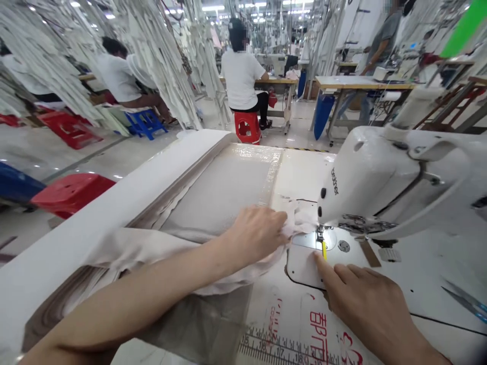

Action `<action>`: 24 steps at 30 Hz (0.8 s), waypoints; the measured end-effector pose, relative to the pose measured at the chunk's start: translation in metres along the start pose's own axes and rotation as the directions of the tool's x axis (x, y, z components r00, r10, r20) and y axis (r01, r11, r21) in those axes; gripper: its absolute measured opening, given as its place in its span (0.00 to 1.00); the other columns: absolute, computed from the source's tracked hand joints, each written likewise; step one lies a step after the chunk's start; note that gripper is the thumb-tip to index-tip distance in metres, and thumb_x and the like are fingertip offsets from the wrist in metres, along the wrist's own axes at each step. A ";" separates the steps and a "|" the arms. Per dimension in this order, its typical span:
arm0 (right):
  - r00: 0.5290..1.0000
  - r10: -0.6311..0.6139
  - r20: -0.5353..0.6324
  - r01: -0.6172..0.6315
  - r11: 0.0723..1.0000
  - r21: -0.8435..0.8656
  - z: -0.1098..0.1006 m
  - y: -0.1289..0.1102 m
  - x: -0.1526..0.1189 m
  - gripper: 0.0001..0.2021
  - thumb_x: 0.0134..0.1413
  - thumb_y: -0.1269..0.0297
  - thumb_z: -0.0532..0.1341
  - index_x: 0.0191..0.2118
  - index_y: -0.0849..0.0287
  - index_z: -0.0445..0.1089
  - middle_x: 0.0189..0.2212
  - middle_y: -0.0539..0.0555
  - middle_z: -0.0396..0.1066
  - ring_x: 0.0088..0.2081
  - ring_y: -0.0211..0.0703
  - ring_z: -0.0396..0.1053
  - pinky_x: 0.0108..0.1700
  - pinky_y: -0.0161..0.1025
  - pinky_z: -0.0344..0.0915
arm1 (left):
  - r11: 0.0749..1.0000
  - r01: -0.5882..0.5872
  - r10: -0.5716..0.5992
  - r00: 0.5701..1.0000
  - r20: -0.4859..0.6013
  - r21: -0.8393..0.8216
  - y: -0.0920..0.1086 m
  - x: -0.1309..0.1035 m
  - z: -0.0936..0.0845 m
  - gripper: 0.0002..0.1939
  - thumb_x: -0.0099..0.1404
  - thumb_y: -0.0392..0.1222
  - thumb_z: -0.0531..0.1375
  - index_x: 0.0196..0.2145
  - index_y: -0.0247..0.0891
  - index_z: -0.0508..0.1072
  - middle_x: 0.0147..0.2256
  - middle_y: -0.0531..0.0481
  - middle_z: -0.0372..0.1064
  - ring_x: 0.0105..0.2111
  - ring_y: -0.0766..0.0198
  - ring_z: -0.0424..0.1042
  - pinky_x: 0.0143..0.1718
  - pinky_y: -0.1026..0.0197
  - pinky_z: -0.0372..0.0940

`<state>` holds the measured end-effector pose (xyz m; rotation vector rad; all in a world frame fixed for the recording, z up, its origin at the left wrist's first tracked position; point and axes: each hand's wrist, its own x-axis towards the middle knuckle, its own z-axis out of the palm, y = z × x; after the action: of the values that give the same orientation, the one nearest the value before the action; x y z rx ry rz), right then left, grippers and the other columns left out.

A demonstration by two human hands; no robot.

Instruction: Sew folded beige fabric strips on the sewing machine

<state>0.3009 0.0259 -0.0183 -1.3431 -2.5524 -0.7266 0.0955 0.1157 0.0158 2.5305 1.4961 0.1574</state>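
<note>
My left hand [256,230] reaches across to the left of the needle, closed on a bunched edge of pale pink fabric [302,217]. The same cloth trails back under my left forearm. My right hand [367,301] lies on the bed in front of the needle, fingers apart, a fingertip beside a small yellow strip [324,250] at the presser foot. Nothing shows in its grasp. The white sewing machine [361,172] stands over both hands, its needle above the shiny metal plate [304,240].
Scissors [466,300] lie at the right edge. A printed ruler [283,350] runs along the table's front. Stacked fabric panels [213,192] lie on the left of the table. A red stool [72,191] stands beyond, and a seated person [243,76] works ahead.
</note>
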 end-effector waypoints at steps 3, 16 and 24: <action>1.000 0.004 0.029 -0.005 0.999 0.051 -0.001 -0.005 0.003 0.22 0.49 0.85 0.51 0.46 0.61 0.71 0.16 0.45 0.64 0.19 0.39 0.66 0.22 0.40 0.46 | 0.998 -0.055 0.055 0.998 0.026 -0.024 -0.003 -0.010 -0.019 0.13 0.63 0.37 0.57 0.21 0.36 0.73 0.20 0.49 0.66 0.21 0.63 0.63 0.25 0.62 0.52; 0.827 0.358 0.433 -0.436 -0.076 0.897 -0.058 -0.093 0.037 0.45 0.41 0.54 0.69 0.64 0.57 0.50 0.64 0.63 0.56 0.62 0.53 0.56 0.60 0.51 0.55 | 0.551 -0.011 0.053 0.998 0.022 -0.834 -0.010 -0.130 -0.091 0.20 0.62 0.57 0.56 0.29 0.36 0.68 0.24 0.55 0.60 0.24 0.68 0.59 0.26 0.68 0.57; 0.822 0.083 0.563 -0.532 -0.241 0.812 -0.087 -0.123 -0.034 0.10 0.45 0.65 0.61 0.37 0.56 0.64 0.24 0.42 0.63 0.26 0.33 0.57 0.29 0.31 0.52 | 0.837 -0.030 0.128 0.981 0.143 -0.547 -0.058 -0.168 -0.135 0.15 0.54 0.42 0.68 0.38 0.38 0.73 0.27 0.57 0.66 0.24 0.69 0.64 0.24 0.71 0.57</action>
<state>0.2140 -0.1003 0.0033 -1.2184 -1.5492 1.5264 -0.0605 0.0116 0.1356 2.0808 1.0831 0.3150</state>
